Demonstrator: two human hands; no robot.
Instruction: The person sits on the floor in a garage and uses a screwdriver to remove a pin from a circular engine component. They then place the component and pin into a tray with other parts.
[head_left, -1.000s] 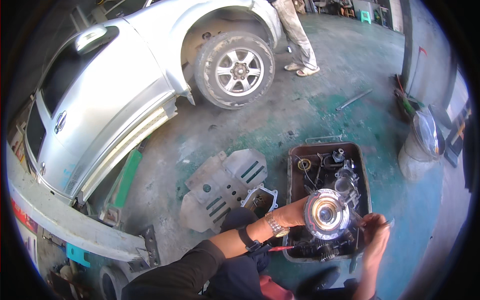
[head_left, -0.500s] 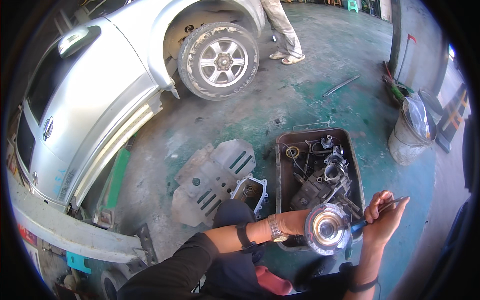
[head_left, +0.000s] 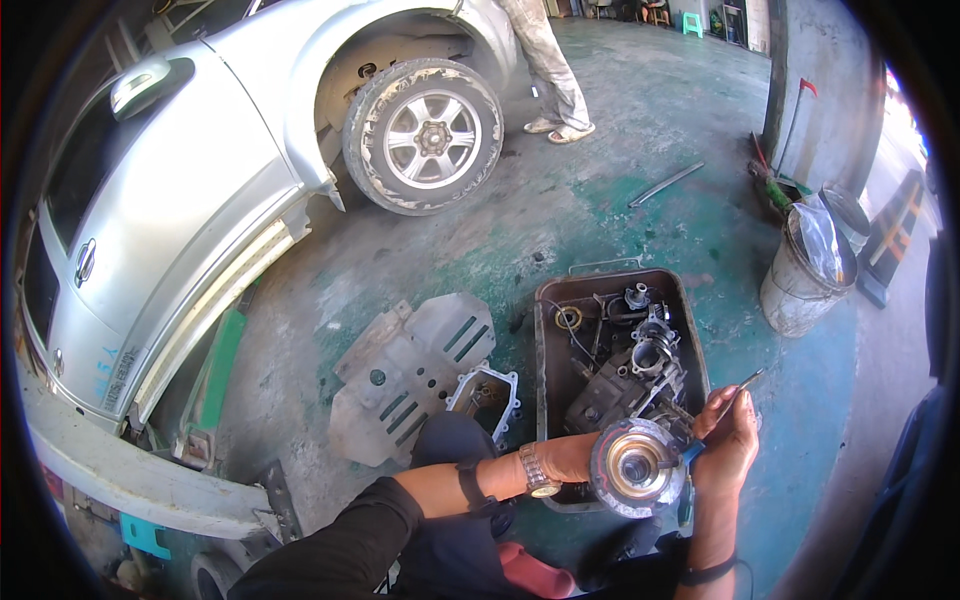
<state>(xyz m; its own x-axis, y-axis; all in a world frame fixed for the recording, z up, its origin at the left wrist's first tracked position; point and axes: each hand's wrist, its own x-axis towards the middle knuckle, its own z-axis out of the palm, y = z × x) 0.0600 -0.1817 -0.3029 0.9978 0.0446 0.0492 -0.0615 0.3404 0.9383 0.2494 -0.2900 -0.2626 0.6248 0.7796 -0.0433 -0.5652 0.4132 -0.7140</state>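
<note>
My left hand [head_left: 573, 459] grips a round metal part [head_left: 637, 468] with stepped rings and a bright hollow centre. The part hides most of its fingers. Beside it, my right hand [head_left: 726, 452] is closed round a thin metal rod [head_left: 742, 386], whose end sticks out above the fingers. A blue piece [head_left: 691, 452] shows between this hand and the round part; whether it belongs to the rod I cannot tell. Below both hands is a dark tray [head_left: 541, 375] with greasy metal castings [head_left: 612, 392] in it.
A flat slotted metal plate [head_left: 400, 385] and an open metal housing [head_left: 512, 395] lie left of the tray. The silver car [head_left: 200, 190] stands far left, its front wheel [head_left: 432, 140] turned. Another person's legs [head_left: 555, 75] are beyond it. A dirty bucket [head_left: 790, 295] stands right.
The whole view has shifted slightly. Both hands keep their hold; the right hand has turned a little and the rod now points more upward beside the round part.
</note>
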